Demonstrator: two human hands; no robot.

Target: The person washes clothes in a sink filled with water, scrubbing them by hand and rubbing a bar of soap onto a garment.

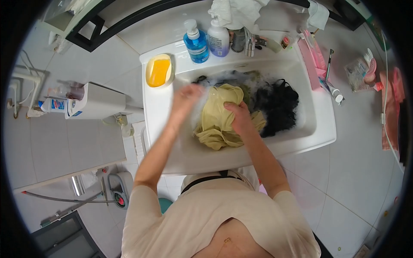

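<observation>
A wet pale-yellow garment (221,107) lies bunched in the white sink (307,114). My right hand (241,119) grips its right side, the thumb pressed over a fold of cloth. To the left of the cloth, my left hand (187,98) is raised near the sink's left inner wall. Motion blurs its fingers, so I cannot make out whether it holds anything. Dark, wet black cloth (277,105) sits among suds on the right side of the basin. Behind the yellow garment, more dark cloth is partly covered by foam.
An orange bar of soap (159,72) rests in a soap dish (151,82) on the left ledge. Along the back stand a blue pump bottle (197,47), a white-purple bottle (218,41) and the faucet (249,42). A pink container (310,60) and a tube (334,93) are at the right edge.
</observation>
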